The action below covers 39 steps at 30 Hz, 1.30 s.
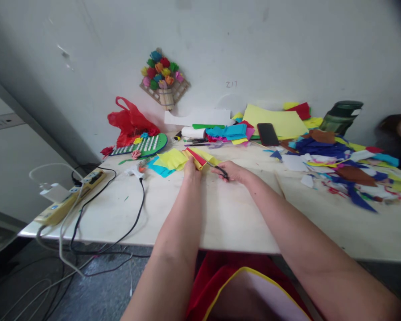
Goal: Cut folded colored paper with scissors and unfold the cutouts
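Observation:
My left hand (pixel 191 170) is closed on a small stack of folded paper (pixel 196 158), red on top with yellow-orange edges below. In my right hand (pixel 232 170) is a pair of scissors (pixel 223 173) with dark handles, its blades pointing left toward the red paper. Whether the blades touch or cut the paper is too small to tell. Yellow crepe paper (pixel 172 159) lies just left of and behind my left hand, overlapping a light blue sheet (pixel 160 168).
Colourful scraps (pixel 357 174) heap up at the right, before a green bottle (pixel 341 117). A phone (pixel 267 134) lies on yellow sheets (pixel 273 120). On the left are a power strip (pixel 69 200), a black cable (pixel 142 200), a red bag (pixel 133 120) and a green-white craft board (pixel 150 145).

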Available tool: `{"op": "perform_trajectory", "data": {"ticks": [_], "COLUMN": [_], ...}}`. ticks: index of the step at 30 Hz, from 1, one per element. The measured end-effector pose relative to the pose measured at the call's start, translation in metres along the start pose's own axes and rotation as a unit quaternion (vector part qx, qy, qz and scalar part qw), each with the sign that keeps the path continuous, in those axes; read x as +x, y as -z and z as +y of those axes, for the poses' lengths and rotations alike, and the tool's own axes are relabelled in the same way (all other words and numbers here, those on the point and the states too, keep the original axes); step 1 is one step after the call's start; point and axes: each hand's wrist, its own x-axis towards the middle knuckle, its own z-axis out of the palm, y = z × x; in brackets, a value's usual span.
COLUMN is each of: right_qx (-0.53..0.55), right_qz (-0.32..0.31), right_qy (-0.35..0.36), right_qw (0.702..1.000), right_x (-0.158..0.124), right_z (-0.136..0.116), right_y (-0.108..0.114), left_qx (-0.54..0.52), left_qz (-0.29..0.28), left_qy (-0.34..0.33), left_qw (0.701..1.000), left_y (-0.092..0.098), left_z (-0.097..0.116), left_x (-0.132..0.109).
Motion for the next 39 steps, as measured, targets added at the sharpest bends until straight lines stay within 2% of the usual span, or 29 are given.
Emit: {"op": "perform_trajectory", "data": {"ticks": [10,21,39], "right_qx": [0.020,-0.003,0.003], "right_qz": [-0.003,-0.031,-0.009], "right_qy": [-0.004,0.037,0.018], "right_qw": [1.000,0.999,1.000], "right_x": [0.004,0.002,0.000], "right_z": [0.004,0.008,0.002], "right_y": [0.001,0.010,0.006], "left_qx": [-0.007,0.011,0.020], "left_qz": [0.002,-0.022,-0.022], "left_qy": [-0.011,0.001,0.008], "left_qw": [1.000,1.000,1.000], "left_y": [0.001,-0.001,-0.003], "left_z": [-0.001,-0.004,-0.005], "left_x": [0.003,-0.006,-0.012]}}
